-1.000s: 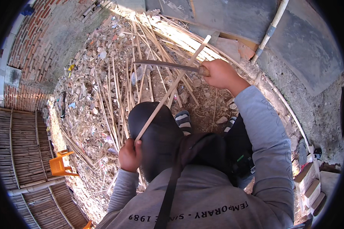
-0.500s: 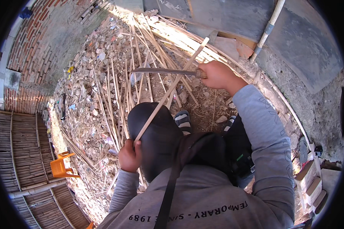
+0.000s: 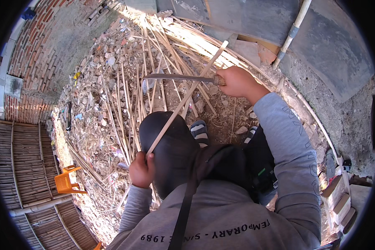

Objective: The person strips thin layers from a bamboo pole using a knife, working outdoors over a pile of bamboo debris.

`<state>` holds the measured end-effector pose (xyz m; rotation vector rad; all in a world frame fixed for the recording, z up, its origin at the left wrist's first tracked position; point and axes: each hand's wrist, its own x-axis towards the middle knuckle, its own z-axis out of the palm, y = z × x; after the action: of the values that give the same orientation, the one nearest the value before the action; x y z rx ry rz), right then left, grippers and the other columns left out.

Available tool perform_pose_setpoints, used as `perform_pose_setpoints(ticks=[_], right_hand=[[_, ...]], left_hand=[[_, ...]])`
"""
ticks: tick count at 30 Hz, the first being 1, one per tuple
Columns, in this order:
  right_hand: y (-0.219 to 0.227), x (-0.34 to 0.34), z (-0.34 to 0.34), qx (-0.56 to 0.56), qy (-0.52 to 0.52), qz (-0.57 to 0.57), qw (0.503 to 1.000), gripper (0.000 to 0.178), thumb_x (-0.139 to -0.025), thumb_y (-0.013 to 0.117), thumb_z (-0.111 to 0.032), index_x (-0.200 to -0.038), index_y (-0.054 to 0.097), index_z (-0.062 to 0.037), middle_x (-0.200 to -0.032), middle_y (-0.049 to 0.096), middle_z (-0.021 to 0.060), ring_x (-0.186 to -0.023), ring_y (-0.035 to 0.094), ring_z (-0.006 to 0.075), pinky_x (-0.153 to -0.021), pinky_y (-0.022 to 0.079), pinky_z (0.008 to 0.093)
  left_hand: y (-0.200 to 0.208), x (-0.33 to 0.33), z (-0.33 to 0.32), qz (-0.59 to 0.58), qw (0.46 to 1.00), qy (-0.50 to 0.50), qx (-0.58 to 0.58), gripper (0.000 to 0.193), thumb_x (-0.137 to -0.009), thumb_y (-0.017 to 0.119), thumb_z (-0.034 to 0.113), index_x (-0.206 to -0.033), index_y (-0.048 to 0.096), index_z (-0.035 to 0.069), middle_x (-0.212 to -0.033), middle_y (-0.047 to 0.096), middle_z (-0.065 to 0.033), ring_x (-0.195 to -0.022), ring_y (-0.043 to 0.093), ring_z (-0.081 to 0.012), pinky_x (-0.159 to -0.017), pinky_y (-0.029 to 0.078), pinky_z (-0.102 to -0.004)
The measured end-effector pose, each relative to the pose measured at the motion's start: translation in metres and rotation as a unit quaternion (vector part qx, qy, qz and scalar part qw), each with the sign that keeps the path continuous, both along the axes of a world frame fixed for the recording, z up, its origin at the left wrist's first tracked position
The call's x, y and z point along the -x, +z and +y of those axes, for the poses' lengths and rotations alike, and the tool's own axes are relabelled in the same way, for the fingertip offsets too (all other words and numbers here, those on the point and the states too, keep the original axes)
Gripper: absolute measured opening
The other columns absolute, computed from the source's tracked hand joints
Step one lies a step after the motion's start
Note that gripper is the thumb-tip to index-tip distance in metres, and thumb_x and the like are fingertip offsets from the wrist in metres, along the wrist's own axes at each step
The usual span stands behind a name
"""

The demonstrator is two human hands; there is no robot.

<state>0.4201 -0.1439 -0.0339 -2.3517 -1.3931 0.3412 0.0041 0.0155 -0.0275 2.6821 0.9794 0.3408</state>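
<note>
My left hand (image 3: 142, 170) is closed round the near end of a long, pale bamboo strip (image 3: 171, 118). The strip slants up to the right, passing over my dark-clad knee (image 3: 164, 137), and its far end sticks out beyond my right hand. My right hand (image 3: 238, 84) grips the short wooden handle of a machete (image 3: 177, 77). The dark blade points left, roughly level across the view, and crosses the strip above its middle. Whether the blade bites into the strip I cannot tell.
Many split bamboo strips (image 3: 183, 62) lie over the littered ground ahead. Grey panels (image 3: 250, 16) and a pole (image 3: 293, 31) stand at the far right. To the left are an orange plastic chair (image 3: 64, 182), a bamboo slat panel (image 3: 27, 162) and a brick wall (image 3: 41, 41).
</note>
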Motion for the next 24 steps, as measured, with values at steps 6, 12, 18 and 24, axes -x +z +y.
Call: perform_pose_setpoints(ticks=[6, 12, 18, 24], right_hand=[[-0.0026, -0.0004, 0.0005, 0.005, -0.003, 0.004, 1.000, 0.019, -0.077, 0.070, -0.019, -0.093, 0.066, -0.0093, -0.087, 0.070, 0.0175, -0.088, 0.069, 0.0387, -0.077, 0.053, 0.0517], [-0.0043, -0.0015, 0.0009, 0.004, -0.003, 0.016, 1.000, 0.019, -0.077, 0.070, -0.020, -0.092, 0.066, -0.0096, -0.088, 0.070, 0.0171, -0.089, 0.069, 0.0384, -0.077, 0.053, 0.0516], [-0.0055, -0.0016, 0.0007, 0.002, -0.003, 0.023, 1.000, 0.019, -0.076, 0.071, -0.021, -0.092, 0.067, -0.0108, -0.087, 0.070, 0.0166, -0.087, 0.069, 0.0385, -0.077, 0.053, 0.0515], [-0.0067, -0.0018, -0.0002, -0.007, 0.011, 0.018, 1.000, 0.028, -0.080, 0.074, -0.026, -0.097, 0.065, -0.0052, -0.085, 0.068, 0.0203, -0.084, 0.067, 0.0416, -0.076, 0.052, 0.0519]], left_hand=[[-0.0001, 0.0001, 0.0004, 0.001, 1.000, 0.002, 0.003, 0.036, -0.099, 0.060, 0.036, -0.081, 0.051, 0.006, -0.061, 0.058, -0.0205, -0.057, 0.060, -0.0447, -0.051, 0.044, -0.0525], [-0.0004, 0.0001, 0.0006, 0.003, 1.000, 0.007, 0.005, 0.036, -0.099, 0.060, 0.035, -0.081, 0.051, 0.006, -0.062, 0.058, -0.0208, -0.058, 0.061, -0.0449, -0.052, 0.044, -0.0527], [0.0005, -0.0005, 0.0006, 0.002, 1.000, -0.001, 0.005, 0.035, -0.099, 0.060, 0.034, -0.081, 0.051, 0.005, -0.061, 0.058, -0.0208, -0.058, 0.060, -0.0450, -0.052, 0.043, -0.0530], [-0.0033, 0.0018, 0.0018, 0.002, 1.000, 0.003, 0.001, 0.036, -0.100, 0.060, 0.035, -0.081, 0.050, 0.005, -0.061, 0.058, -0.0210, -0.058, 0.059, -0.0452, -0.051, 0.043, -0.0536]])
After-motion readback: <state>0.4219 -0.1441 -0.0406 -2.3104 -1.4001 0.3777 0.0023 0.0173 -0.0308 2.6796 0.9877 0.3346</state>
